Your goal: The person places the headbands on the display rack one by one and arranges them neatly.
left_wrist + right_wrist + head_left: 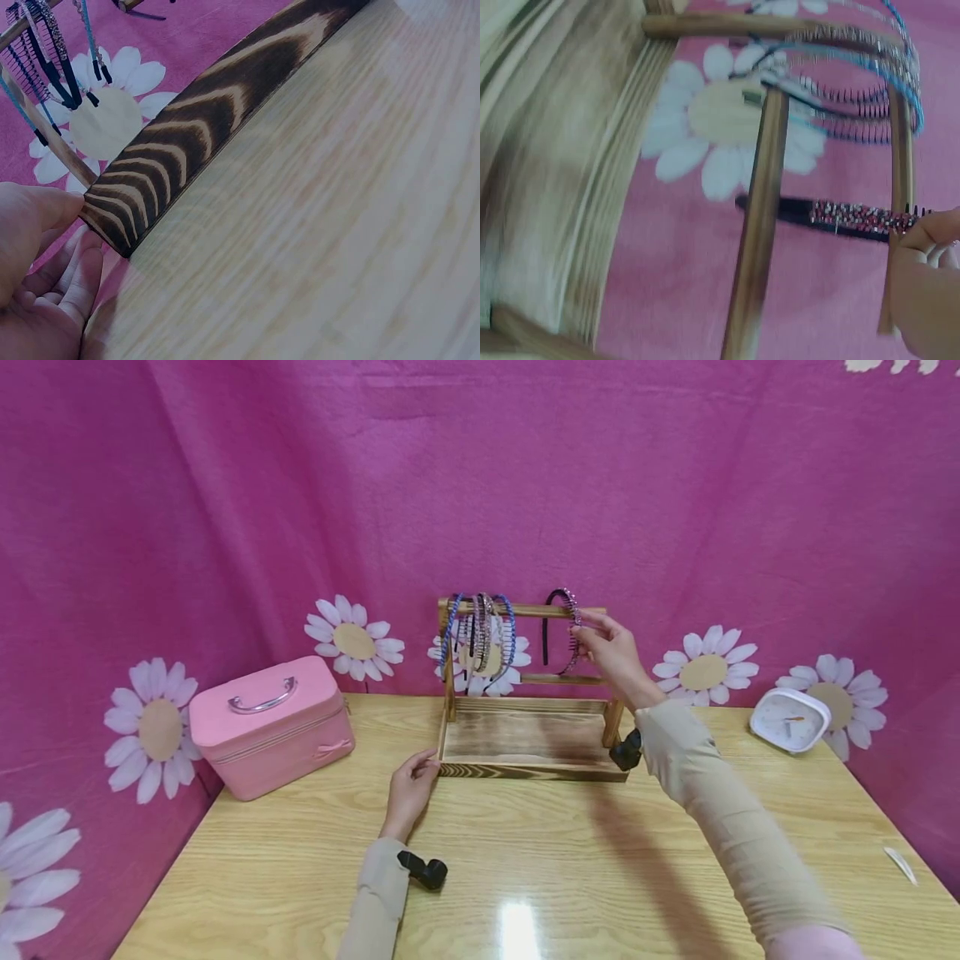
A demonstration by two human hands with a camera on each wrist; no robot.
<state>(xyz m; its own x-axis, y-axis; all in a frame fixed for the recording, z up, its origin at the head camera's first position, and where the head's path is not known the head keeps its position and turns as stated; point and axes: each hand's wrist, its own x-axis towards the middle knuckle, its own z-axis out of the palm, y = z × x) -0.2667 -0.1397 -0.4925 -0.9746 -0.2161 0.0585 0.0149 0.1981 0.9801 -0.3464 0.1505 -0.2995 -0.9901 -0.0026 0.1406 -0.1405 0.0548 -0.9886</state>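
Note:
A wooden headband stand [532,772] with two crossbars and a tray base stands on the table. My right hand [611,652] pinches a dark headband with pink and silver beads [855,217], which hangs over the top bar toward the right. At the tray's front left corner, my left hand [411,789] holds the wood between thumb and fingers, as the left wrist view shows. Several more headbands [486,635], some blue and some silvery, hang together at the bar's left end. The right wrist view is blurred, and its hand [934,285] is cut off at the edge.
A pink case [270,735] with a metal handle sits left of the stand. To the right is a white clock [790,720], and a small white object [900,865] lies by the table's right edge. A magenta flowered cloth [480,468] hangs behind.

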